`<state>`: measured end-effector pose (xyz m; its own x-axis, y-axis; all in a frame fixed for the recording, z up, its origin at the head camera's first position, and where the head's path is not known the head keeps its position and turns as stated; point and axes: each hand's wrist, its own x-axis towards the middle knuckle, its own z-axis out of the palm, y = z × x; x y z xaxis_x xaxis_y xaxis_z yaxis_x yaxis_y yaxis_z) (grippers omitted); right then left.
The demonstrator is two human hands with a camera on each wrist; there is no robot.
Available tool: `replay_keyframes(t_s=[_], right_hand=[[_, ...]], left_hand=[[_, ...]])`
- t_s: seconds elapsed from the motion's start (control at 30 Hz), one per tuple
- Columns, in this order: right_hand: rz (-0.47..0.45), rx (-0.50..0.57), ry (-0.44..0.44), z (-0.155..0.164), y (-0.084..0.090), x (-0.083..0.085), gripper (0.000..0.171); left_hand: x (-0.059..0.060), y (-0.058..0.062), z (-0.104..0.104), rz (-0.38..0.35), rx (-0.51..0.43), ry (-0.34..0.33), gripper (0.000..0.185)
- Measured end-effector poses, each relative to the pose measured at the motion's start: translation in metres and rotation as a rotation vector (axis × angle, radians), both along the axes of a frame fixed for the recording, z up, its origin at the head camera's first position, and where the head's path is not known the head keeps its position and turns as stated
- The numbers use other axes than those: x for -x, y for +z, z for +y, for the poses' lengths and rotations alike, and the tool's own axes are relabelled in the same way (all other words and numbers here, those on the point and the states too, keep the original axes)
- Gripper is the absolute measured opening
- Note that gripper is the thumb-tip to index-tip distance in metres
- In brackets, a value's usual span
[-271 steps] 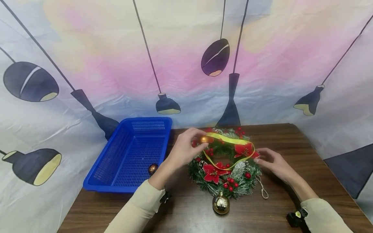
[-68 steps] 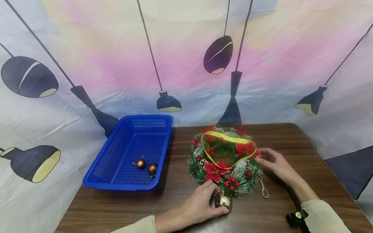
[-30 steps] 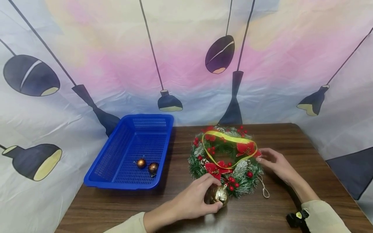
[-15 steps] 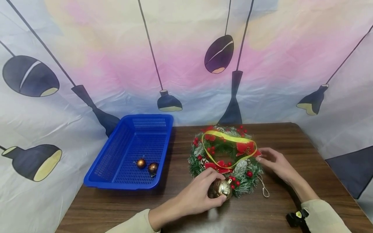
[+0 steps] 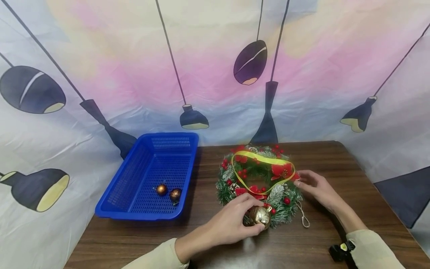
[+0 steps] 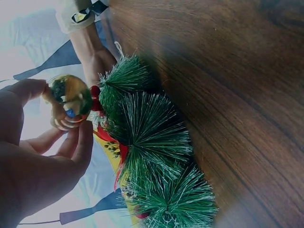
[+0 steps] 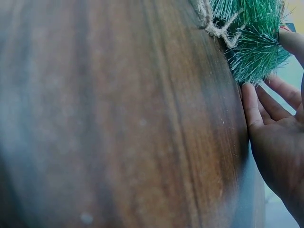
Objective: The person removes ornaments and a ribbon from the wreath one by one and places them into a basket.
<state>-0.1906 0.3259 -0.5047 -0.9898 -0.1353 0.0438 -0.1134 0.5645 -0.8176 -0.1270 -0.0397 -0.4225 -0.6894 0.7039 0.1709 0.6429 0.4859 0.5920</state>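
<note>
The wooden table [image 5: 336, 164] carries a blue basket [image 5: 111, 209] at the person's left, and a green wreath [image 5: 283, 215] with red flowers and a yellow ribbon [image 5: 265, 160] lies near the middle. Inside the basket two small copper balls [image 5: 168, 192] sit close together.

The right hand [image 5: 314, 186] rests at the wreath's right edge, fingers fairly straight and touching the needles, gripping nothing that I can see. The left hand [image 5: 231, 222] curls its thumb and fingers round a gold ball ornament [image 5: 258, 216], which sits at the wreath's near rim, against the branches.

The risk, as I judge it, lies in the ornament's cap and loop: they appear close to the needles and berries, so a pull could snag and drag the whole wreath across the table if the right hand's light touch does not hold it. The ball looks smooth and shiny and could slip from a loose pinch and roll off the near edge.
</note>
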Motion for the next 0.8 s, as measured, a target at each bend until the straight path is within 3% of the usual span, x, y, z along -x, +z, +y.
replay_keyframes(t_s=[0.2,0.57,0.8], right_hand=[[0.003,-0.001,-0.001,0.0,0.001,0.0,0.055],[-0.005,0.008,0.001,-0.001,0.001,0.0,0.055],[-0.009,0.013,0.004,0.0,0.0,0.001,0.055]], left_hand=[[-0.002,0.0,0.001,0.037,0.054,-0.009,0.05],[0.003,0.004,0.007,0.126,-0.001,0.012,0.044],[0.012,0.013,0.003,0.002,-0.082,0.054,0.044]])
